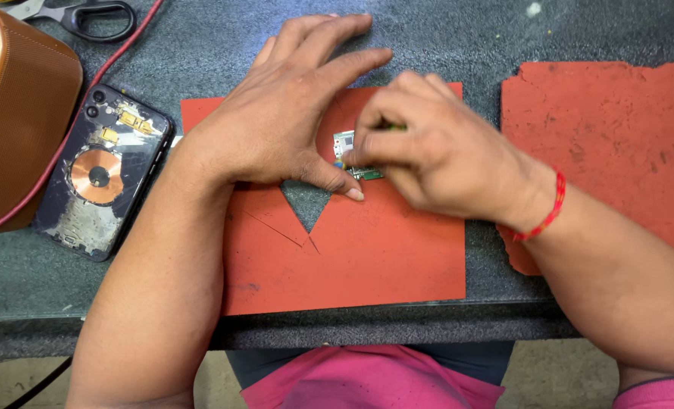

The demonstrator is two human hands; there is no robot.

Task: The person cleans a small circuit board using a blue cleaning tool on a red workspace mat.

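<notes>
Brown case (15,113): a tan, stitched box at the far left edge, partly out of view.
Scissors (87,14): black handles at the far left, just beyond a red cable (87,106) that curves past the case.
Phone shell (106,173): an opened dark phone back lies left of the mat, its copper coil and bare inner side facing up; its insides look already stripped out.
Left hand (276,117): spread flat on the near mat, palm down, the thumb tip pressing beside the small board to steady it; it presses rather than grasps.
Circuit board (348,155): a small green piece at the middle of the orange mat, between the two hands, mostly covered by them.
Right hand (435,155): curled closed, fingers pinched at the board's right edge; a hint of green shows at the knuckles, but whether a tool is held cannot be told.
Progress: judged from this, the phone is apart and the board is out and being worked on; nothing shows it finished or refitted.
Orange mat (352,257): has a triangular notch cut out of it.
Second mat (617,151): ragged-edged, at the right.
Bench (458,45): dark grey speckled top; a pale floor shows below its near edge.
</notes>
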